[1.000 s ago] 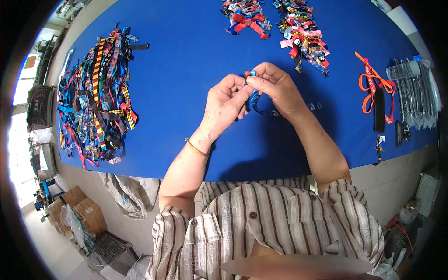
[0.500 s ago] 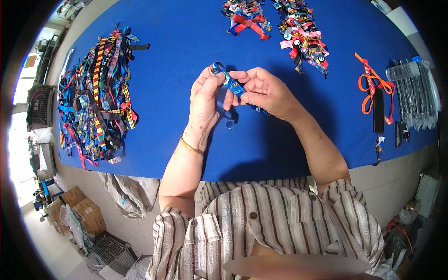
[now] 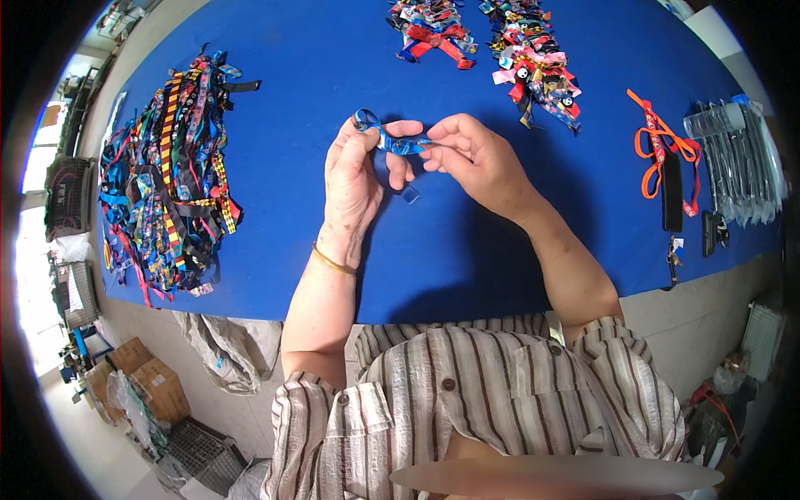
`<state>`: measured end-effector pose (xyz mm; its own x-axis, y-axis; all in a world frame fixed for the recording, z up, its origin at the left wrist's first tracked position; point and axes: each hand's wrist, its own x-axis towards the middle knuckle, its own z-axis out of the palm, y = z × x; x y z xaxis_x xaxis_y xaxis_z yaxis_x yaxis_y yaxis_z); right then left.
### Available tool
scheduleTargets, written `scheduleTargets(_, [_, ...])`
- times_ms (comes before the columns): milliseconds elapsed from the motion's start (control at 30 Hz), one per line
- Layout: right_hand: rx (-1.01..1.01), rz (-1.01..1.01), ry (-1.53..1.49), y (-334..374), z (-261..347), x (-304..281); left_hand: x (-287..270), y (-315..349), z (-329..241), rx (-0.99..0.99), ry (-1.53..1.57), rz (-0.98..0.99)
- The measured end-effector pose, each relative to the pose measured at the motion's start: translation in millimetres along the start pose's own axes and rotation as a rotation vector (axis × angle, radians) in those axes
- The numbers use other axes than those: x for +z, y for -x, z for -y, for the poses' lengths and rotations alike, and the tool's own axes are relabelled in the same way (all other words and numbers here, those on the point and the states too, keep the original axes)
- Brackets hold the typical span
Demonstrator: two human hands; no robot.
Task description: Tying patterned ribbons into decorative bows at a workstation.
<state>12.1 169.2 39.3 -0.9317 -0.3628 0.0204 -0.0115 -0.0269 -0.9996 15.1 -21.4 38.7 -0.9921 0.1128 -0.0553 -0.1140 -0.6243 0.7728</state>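
Note:
A blue printed strap, like a lanyard ribbon, is stretched between my two hands above the blue table. My left hand grips it between thumb and fingers, and a small loop of the strap stands up past the thumb. The other end is pinched by my right hand, thumb against index finger. Below the left fingers shows a small bluish, shiny tab; whether it belongs to the strap I cannot tell.
A large heap of colourful straps lies on the blue table at left. Two bundles of folded straps, one with a red bow, one with pink pieces, lie at the back. At right are an orange lanyard and clear plastic sleeves.
My hands have moved slightly apart, the left one leftward. The strap between them has gone from slanting to nearly level, and its tail no longer shows under my right hand.

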Motion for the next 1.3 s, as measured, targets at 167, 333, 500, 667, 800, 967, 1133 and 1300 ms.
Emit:
scheduleTargets(167, [-0.132, -0.161, 0.477, -1, 2, -4, 1, 3, -1, 0.007, 0.03, 0.081])
scheduleTargets(333, [-0.263, -0.235, 0.724, -3, 4, -11, -5, 2, -1, -0.024, 0.043, 0.146])
scheduleTargets(500, [0.138, -0.153, 0.077, -5, 2, -13, 4, 5, -2, -0.052, -0.015, 0.075])
scheduleTargets(667, [0.119, -0.065, -0.147, -3, 5, -12, 7, 7, -4, -0.064, -0.033, 0.165])
scheduleTargets(800, [0.082, -0.029, -0.186, -8, -17, -20, 11, 8, -3, -0.049, -0.062, 0.16])
scheduleTargets(967, [0.099, -0.12, -0.069, -6, 4, -11, 7, 9, -1, -0.046, -0.179, 0.258])
scheduleTargets(1133, [0.083, -0.011, -0.186, -7, -4, -12, 10, 10, 4, -0.038, -0.253, 0.302])
scheduleTargets(1300, [0.039, 0.054, -0.117, -3, 4, -5, 5, 7, 9, -0.065, -0.314, 0.269])
